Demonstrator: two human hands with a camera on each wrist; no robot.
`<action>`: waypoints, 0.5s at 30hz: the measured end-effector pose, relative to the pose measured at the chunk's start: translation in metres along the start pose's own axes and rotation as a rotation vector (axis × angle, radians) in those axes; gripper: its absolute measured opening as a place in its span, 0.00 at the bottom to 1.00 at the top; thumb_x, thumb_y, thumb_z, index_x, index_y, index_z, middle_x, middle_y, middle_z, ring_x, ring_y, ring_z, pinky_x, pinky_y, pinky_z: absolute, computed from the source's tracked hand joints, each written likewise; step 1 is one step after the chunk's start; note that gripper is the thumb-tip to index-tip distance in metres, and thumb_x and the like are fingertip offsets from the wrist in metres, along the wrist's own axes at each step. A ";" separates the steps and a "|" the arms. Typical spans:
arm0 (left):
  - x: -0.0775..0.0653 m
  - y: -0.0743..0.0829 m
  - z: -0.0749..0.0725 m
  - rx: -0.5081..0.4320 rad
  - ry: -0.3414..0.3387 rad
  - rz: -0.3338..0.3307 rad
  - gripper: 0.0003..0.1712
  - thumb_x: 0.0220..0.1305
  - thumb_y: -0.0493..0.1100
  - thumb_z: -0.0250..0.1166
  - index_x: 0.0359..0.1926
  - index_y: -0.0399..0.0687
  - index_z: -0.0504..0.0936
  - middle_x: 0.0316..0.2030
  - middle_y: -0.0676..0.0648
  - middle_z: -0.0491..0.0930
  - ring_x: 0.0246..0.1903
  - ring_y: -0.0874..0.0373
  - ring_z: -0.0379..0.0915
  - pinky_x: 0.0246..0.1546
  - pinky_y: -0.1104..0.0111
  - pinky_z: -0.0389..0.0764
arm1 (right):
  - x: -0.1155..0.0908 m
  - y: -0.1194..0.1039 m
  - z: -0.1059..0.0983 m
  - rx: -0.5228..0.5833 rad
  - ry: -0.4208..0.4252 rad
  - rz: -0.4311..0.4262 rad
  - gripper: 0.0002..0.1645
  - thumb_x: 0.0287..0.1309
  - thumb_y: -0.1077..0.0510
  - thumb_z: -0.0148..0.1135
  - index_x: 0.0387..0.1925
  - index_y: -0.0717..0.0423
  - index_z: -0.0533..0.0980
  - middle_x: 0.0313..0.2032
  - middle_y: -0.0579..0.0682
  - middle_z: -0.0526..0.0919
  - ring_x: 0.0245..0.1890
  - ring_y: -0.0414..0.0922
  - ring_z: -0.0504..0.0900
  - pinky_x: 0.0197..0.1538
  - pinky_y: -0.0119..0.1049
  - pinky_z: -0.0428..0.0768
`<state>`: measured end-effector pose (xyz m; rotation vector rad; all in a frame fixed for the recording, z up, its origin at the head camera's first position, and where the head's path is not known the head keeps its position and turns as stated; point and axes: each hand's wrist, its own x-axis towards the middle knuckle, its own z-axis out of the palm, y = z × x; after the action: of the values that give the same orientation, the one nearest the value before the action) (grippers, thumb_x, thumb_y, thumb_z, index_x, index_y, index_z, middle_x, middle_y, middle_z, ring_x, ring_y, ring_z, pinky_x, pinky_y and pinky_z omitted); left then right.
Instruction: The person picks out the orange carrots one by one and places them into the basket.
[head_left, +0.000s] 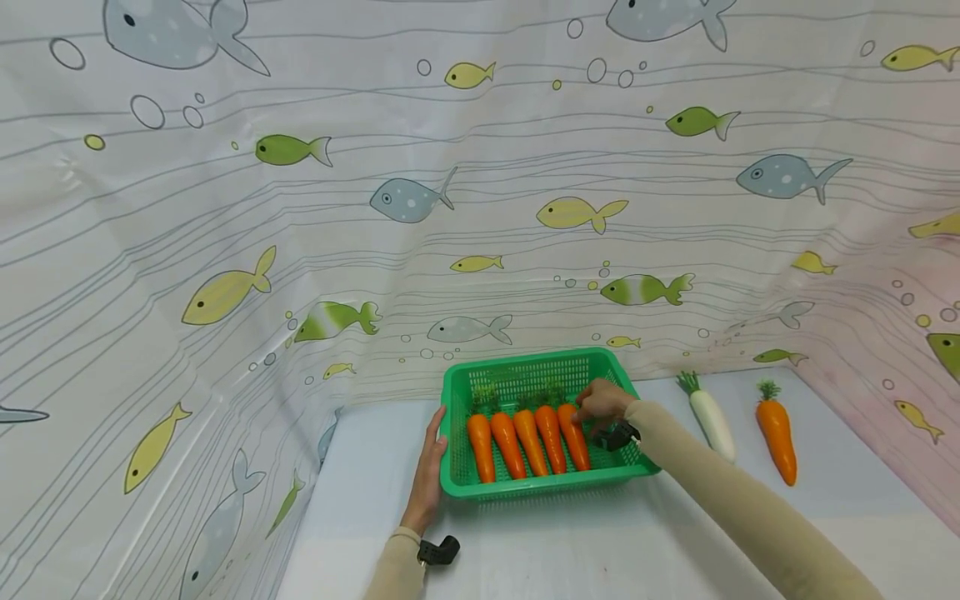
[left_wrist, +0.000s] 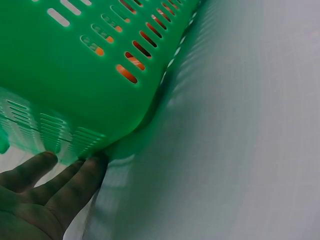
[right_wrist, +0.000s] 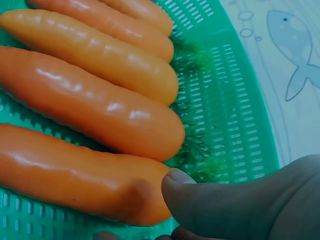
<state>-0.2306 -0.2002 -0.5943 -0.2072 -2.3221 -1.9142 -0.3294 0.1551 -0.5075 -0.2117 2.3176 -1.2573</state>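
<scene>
Several orange carrots (head_left: 527, 442) with green tops lie side by side in a green plastic basket (head_left: 551, 490). My right hand (head_left: 604, 402) reaches into the basket and holds the thick end of the rightmost carrot (head_left: 573, 437). In the right wrist view, the thumb (right_wrist: 200, 200) touches that carrot (right_wrist: 85, 175) near its leafy end, while the other fingertips show partly below it. My left hand (head_left: 430, 467) rests against the basket's left side. Its extended fingers (left_wrist: 75, 192) touch the basket wall (left_wrist: 65, 95) low down in the left wrist view.
To the right of the basket, a white radish (head_left: 712, 423) with green leaves lies on the white table (head_left: 555, 554). Farther right is another carrot (head_left: 777, 435). A fish-patterned sheet (head_left: 495, 292) stands behind and along the sides of the table.
</scene>
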 end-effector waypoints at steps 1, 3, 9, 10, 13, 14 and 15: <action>0.000 0.000 0.000 0.001 0.000 -0.002 0.32 0.85 0.58 0.37 0.85 0.71 0.51 0.86 0.49 0.45 0.84 0.39 0.41 0.78 0.29 0.43 | -0.001 -0.001 -0.001 -0.013 0.007 -0.006 0.31 0.68 0.68 0.65 0.67 0.82 0.70 0.72 0.77 0.68 0.60 0.65 0.84 0.50 0.52 0.90; 0.000 0.001 0.000 0.002 0.002 -0.004 0.32 0.85 0.57 0.37 0.85 0.71 0.51 0.86 0.48 0.45 0.84 0.39 0.41 0.78 0.29 0.43 | -0.003 -0.003 -0.003 -0.027 0.011 -0.020 0.30 0.68 0.68 0.65 0.66 0.82 0.70 0.72 0.77 0.68 0.60 0.65 0.84 0.50 0.51 0.90; -0.001 0.000 0.000 0.000 0.004 -0.004 0.32 0.85 0.56 0.37 0.85 0.69 0.51 0.86 0.48 0.45 0.85 0.39 0.40 0.78 0.29 0.43 | -0.008 -0.008 -0.015 0.007 -0.026 -0.079 0.31 0.69 0.70 0.62 0.68 0.84 0.68 0.71 0.80 0.67 0.59 0.66 0.84 0.57 0.55 0.87; -0.001 0.000 0.000 -0.004 0.005 -0.002 0.32 0.86 0.56 0.37 0.85 0.69 0.51 0.86 0.48 0.45 0.85 0.39 0.40 0.78 0.30 0.43 | -0.009 -0.008 -0.018 0.014 -0.034 -0.092 0.31 0.69 0.69 0.62 0.68 0.84 0.67 0.71 0.80 0.67 0.60 0.67 0.84 0.58 0.56 0.87; -0.001 0.001 0.001 -0.009 0.005 0.004 0.32 0.86 0.55 0.37 0.85 0.70 0.51 0.86 0.49 0.45 0.85 0.40 0.40 0.79 0.31 0.43 | -0.015 -0.011 -0.029 0.034 -0.032 -0.120 0.32 0.71 0.67 0.62 0.70 0.82 0.66 0.70 0.80 0.69 0.62 0.70 0.81 0.61 0.56 0.85; -0.001 0.002 0.001 -0.011 0.004 0.005 0.32 0.86 0.55 0.37 0.85 0.70 0.51 0.86 0.49 0.45 0.85 0.40 0.40 0.79 0.31 0.43 | -0.017 -0.011 -0.034 0.036 -0.027 -0.131 0.32 0.71 0.67 0.62 0.70 0.81 0.67 0.69 0.79 0.69 0.62 0.70 0.81 0.61 0.55 0.85; -0.001 0.002 0.001 -0.007 0.004 0.008 0.32 0.86 0.55 0.37 0.85 0.70 0.51 0.86 0.49 0.45 0.85 0.40 0.40 0.79 0.31 0.43 | -0.019 -0.011 -0.038 0.038 -0.024 -0.139 0.32 0.72 0.66 0.62 0.70 0.80 0.67 0.69 0.79 0.70 0.62 0.69 0.82 0.61 0.54 0.85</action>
<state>-0.2296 -0.1992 -0.5926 -0.2133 -2.3083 -1.9175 -0.3330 0.1840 -0.4748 -0.3785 2.2899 -1.3576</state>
